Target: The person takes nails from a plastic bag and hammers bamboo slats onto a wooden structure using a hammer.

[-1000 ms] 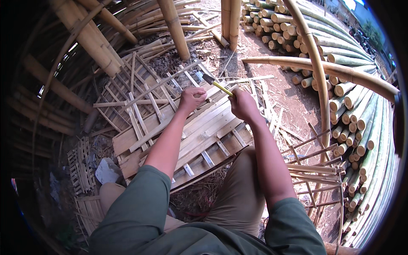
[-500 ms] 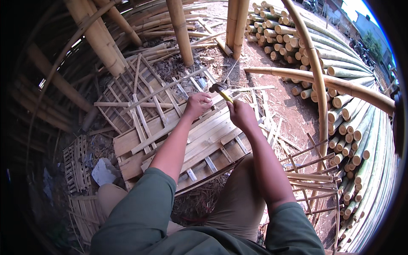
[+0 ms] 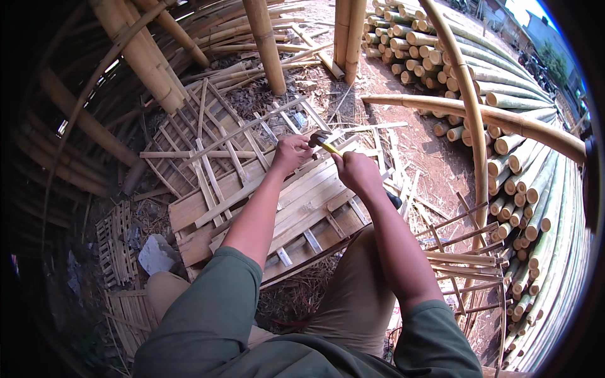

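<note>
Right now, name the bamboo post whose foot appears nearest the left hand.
The middle bamboo post: its foot shows closer to the left hand than the thick post cluster at left or the post pair at right.

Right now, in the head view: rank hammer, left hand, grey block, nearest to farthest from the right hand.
1. Hammer: in the right hand, its head toward the left.
2. Left hand: just to the left.
3. Grey block: farthest, off to the lower left.
</note>
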